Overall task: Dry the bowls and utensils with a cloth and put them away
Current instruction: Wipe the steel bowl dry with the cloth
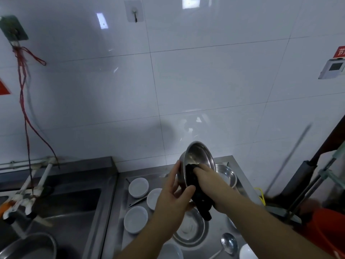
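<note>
My left hand grips a steel bowl by its outer wall and holds it tilted on edge above the steel counter. Pressed inside that bowl is a black cloth, held by my right hand; the cloth's tail hangs down below the wrist. On the counter lie several small white dishes, two more steel bowls, a steel ladle and a flat utensil between the dishes.
A steel sink with taps lies to the left, a steel pot at its near corner. White tiled wall behind. At the right stand a dark metal frame and an orange bucket.
</note>
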Demonstrator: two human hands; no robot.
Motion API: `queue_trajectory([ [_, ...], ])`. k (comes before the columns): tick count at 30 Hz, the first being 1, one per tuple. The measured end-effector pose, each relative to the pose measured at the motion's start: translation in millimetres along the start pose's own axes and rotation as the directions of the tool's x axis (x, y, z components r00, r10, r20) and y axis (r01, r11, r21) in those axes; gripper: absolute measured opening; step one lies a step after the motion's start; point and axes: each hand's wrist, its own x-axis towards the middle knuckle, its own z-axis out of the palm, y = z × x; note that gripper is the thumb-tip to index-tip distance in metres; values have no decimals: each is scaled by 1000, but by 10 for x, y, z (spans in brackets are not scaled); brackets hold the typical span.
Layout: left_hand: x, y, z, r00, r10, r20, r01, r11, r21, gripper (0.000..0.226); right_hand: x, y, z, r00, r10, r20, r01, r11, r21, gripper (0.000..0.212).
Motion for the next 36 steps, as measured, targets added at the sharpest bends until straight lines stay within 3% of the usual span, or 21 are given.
queue_trajectory([
  [3, -20, -67, -37, 999, -16, 48, 13, 997, 71, 80, -55, -81, -25, 988, 152, 21, -146, 888, 436, 30],
  [6, -33, -110, -93, 996, 18, 87, -35, 981, 193, 83, -2, -150, -110, 983, 183, 16, -153, 771, 618, 45],
  [10, 19, -49, -211, 988, 59, 144, -113, 909, 402, 80, 19, -140, -231, 978, 163, 132, -209, 711, 672, 72],
  [14, 77, 66, -345, 972, 64, 224, -191, 771, 607, 81, 36, -29, -212, 987, 145, 68, -153, 736, 659, 54],
  [17, 93, 101, -424, 984, 110, 143, -178, 729, 661, 87, 58, 63, -212, 992, 114, 44, -112, 698, 707, 40],
  [18, 90, 94, -432, 991, 131, 42, -127, 760, 638, 84, 63, 90, -214, 995, 95, 43, -96, 671, 735, 33],
  [20, 103, 18, -409, 955, 104, -277, 53, 860, 507, 56, 71, 140, -212, 998, 57, 40, -66, 604, 794, 22],
  [21, 110, -8, -386, 909, -32, -416, 190, 920, 343, 40, 72, 159, -206, 998, 40, 41, -56, 570, 820, 21],
  [22, 113, -27, -350, 858, -221, -463, 309, 943, 125, 36, 72, 178, -196, 999, 29, 46, -54, 538, 841, 22],
  [23, 103, -51, -310, 829, -378, -413, 382, 921, -76, 41, 66, 190, -180, 998, 19, 55, -57, 517, 854, 23],
  [25, 98, -38, -243, 819, -499, -284, 415, 856, -308, 50, 25, 205, -131, 996, 9, 92, -84, 504, 859, 26],
  [28, 120, 19, -199, 848, -481, -221, 329, 807, -491, 42, -15, 248, -75, 992, 29, 125, -122, 524, 843, 35],
  [33, 206, 170, -154, 874, -422, -241, 168, 728, -665, 28, -86, 331, 5, 988, 75, 136, -153, 595, 789, 46],
  [36, 286, 294, -191, 895, -351, -274, 61, 707, -705, 27, -138, 403, 32, 969, 162, 187, -247, 634, 732, 73],
])
